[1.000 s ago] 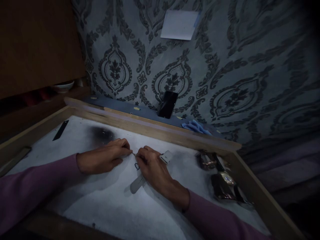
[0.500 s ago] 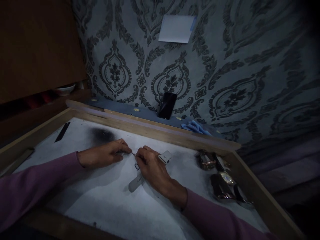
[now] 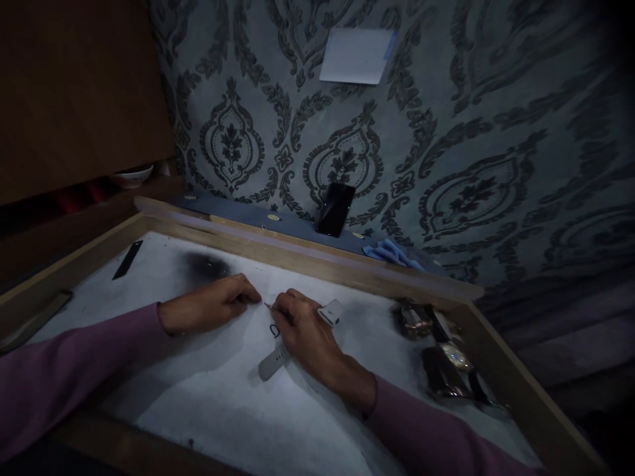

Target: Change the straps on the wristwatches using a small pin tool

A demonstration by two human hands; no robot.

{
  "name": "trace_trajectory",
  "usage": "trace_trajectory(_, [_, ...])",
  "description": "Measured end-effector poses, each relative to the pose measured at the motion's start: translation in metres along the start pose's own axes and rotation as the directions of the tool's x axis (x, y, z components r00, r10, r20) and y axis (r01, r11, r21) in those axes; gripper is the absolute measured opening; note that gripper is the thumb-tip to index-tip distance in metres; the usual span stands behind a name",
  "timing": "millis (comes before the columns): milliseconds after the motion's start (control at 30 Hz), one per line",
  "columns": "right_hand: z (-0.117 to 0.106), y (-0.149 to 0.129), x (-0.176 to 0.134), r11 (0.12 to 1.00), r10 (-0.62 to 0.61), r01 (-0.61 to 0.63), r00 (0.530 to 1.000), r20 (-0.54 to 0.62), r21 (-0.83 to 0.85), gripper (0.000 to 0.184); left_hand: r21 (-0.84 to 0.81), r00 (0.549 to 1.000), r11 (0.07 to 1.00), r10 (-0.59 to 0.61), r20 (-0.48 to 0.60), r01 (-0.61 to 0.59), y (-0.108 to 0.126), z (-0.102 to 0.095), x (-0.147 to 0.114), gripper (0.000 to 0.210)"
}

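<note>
My right hand (image 3: 305, 334) is closed over a thin pointed tool (image 3: 268, 306); only its slim metal tip shows between the fingers. Just left of that tip, my left hand (image 3: 225, 303) rests on the white surface with its thumb and forefinger pinched. Whatever it may hold is too small to make out. A pale grey watch strap (image 3: 272, 364) lies partly under my right hand. On that hand's far side sits a light grey watch case (image 3: 331, 313). Below the tool's tip is a small dark ring-like piece (image 3: 274, 330).
A wooden rim (image 3: 297, 259) borders the white work surface (image 3: 213, 396). Several watches (image 3: 454, 357) lie at the right. Dark strips (image 3: 127, 260) are at the left. Behind the rim lie a black phone (image 3: 336, 210) and a blue cloth (image 3: 391, 254).
The view has shifted slightly. Both hands stay nearly in place, with the fingertips still close to the tool's tip.
</note>
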State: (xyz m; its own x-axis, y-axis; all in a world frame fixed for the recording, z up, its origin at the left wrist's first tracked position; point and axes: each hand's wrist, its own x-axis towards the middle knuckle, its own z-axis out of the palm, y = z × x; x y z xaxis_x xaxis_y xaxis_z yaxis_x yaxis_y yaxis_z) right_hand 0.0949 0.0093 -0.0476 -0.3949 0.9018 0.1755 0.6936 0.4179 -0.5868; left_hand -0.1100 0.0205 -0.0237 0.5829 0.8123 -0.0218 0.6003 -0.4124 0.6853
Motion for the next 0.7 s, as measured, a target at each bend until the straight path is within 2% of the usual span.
trace_trajectory(467, [0.0007, 0.0012, -0.0003, 1.000, -0.021, 0.021, 1.000, -0.015, 0.015, 0.021, 0.038, 0.999, 0.999, -0.034, 0.025, 0.033, 0.0054, -0.0008, -0.0013, 0.034])
trace_trajectory(700, [0.0014, 0.0016, 0.0000, 0.999, -0.029, 0.029, 0.999, -0.017, 0.015, 0.021, -0.024, 1.000, 1.000, -0.019, 0.023, 0.020, 0.0033, -0.0005, -0.0004, 0.031])
